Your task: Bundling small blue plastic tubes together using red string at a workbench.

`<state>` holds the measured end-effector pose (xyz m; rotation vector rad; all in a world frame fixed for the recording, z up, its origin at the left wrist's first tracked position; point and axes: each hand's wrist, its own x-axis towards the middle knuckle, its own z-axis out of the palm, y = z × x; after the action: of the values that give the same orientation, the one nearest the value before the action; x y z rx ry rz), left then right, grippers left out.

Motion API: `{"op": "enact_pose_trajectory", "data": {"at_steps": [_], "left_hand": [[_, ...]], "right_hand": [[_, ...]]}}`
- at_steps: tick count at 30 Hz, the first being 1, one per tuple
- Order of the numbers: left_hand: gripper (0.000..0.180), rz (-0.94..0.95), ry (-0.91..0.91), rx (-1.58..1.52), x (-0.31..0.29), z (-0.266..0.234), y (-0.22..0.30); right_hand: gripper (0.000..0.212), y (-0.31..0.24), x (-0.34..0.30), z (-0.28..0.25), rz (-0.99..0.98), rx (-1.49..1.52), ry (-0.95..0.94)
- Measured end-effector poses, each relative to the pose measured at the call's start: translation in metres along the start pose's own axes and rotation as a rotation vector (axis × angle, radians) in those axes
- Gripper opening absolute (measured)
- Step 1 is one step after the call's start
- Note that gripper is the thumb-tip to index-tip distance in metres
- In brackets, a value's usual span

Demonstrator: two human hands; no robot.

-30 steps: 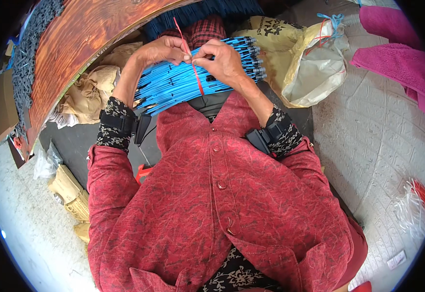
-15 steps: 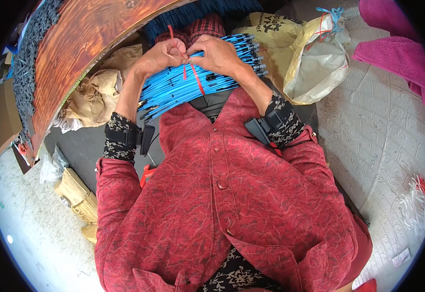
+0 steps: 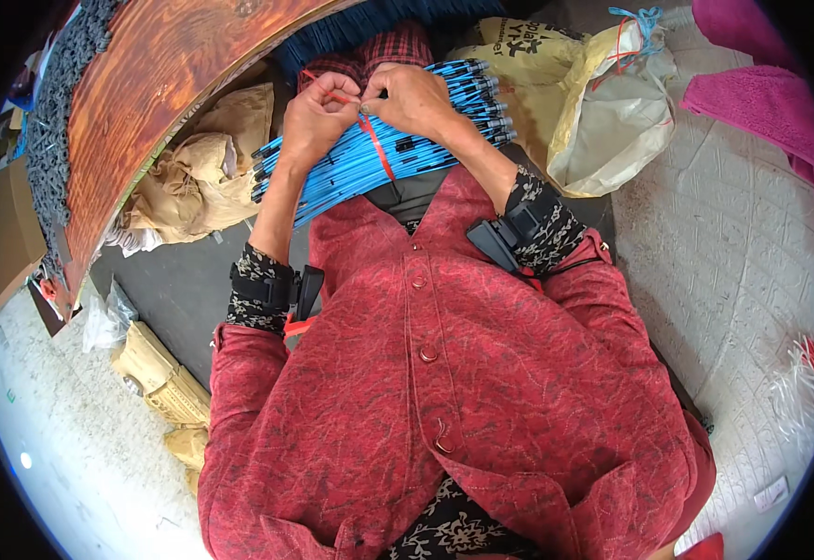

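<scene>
Across my lap lies a bundle of thin blue rods (image 3: 337,182) with dark and greyish tips, their exact kind unclear. A flat red strip (image 3: 381,154) runs around its middle. My left hand (image 3: 319,119), at the bundle's upper side, pinches a free part of that strip, which trails over its fingers. Right beside it, my right hand (image 3: 409,99) is closed with thumb and forefinger together where the strip's ends meet. The fingertips of both hands nearly touch, and whatever knot or twist lies between them is too small to make out.
A wooden board with a curved edge (image 3: 160,84) reaches in at the upper left, above crumpled brown paper (image 3: 206,177). An opened yellow-and-white woven sack (image 3: 603,140) stands to the right. Beyond it are magenta towels (image 3: 752,107); white and red strips (image 3: 803,392) lie at the far right.
My left hand has turned, its forearm shifting right. The red strip's end that stuck upward now lies across the left fingers, and the bundle's left end shows more.
</scene>
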<state>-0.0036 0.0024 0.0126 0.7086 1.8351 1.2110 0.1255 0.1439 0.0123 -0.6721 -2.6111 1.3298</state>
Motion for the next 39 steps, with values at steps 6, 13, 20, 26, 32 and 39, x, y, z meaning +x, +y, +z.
{"op": "enact_pose_trajectory", "data": {"at_steps": [6,13,20,26,32,39], "left_hand": [[0.011,0.102,0.214,0.327,-0.005,0.015,0.007],[0.018,0.233,0.325,0.591,-0.005,0.026,0.011],[0.025,0.343,0.487,0.74,-0.004,0.038,0.013],[0.029,0.366,0.56,0.649,-0.012,0.047,0.014],[0.028,0.437,0.561,0.634,-0.013,0.046,0.008],[0.025,0.387,0.537,0.643,-0.013,0.045,0.01]], "right_hand": [[0.012,0.003,0.001,0.005,0.018,-0.014,0.054],[0.01,0.001,0.001,0.005,0.022,-0.021,0.042],[0.014,0.011,0.013,0.001,-0.021,-0.013,0.0],[0.021,0.021,0.041,-0.022,0.002,0.0,-0.299],[0.024,0.024,0.056,-0.023,0.014,0.026,-0.41],[0.028,0.021,0.054,-0.029,-0.067,0.024,-0.43]]}}
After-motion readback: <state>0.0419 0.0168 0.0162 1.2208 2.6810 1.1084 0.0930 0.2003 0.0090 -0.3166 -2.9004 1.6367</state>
